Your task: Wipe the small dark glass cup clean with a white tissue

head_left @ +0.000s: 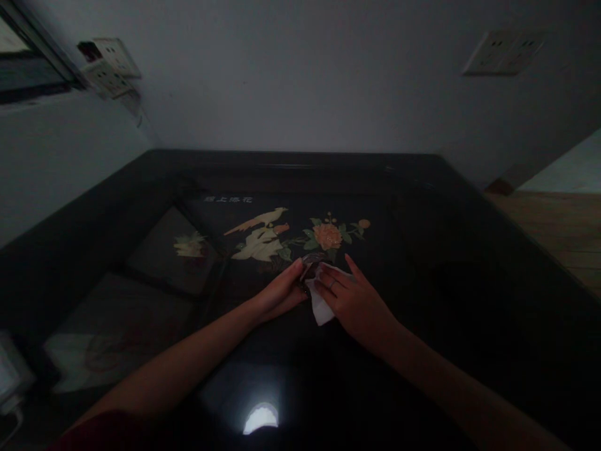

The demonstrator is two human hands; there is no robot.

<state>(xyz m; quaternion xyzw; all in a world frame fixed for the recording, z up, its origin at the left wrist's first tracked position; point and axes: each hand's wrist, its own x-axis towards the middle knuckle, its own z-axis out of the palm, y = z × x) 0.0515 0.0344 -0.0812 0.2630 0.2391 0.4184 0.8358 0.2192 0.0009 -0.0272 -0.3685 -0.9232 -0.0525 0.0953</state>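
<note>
Over the glossy black tabletop (pixel 263 388), my left hand (pixel 280 289) is closed around a small dark, shiny object (pixel 310 266). Its kind is hard to make out in the dim light, and fingers cover much of it. My right hand (pixel 350 297) grips a white tissue (pixel 322 309) and presses it against the object's near right side. One corner of the tissue hangs down below the fingers. A ring shows on one right finger. Just beyond both hands, the table's surface carries a picture of birds (pixel 260 244) and an orange flower (pixel 327 235).
The table's far edge meets a pale wall (pixel 300 81) with a double socket (pixel 504 53) at right and more sockets (pixel 115 57) at left. A white device with a cable (pixel 12 373) is at the lower left. Wooden flooring (pixel 554 219) shows at right.
</note>
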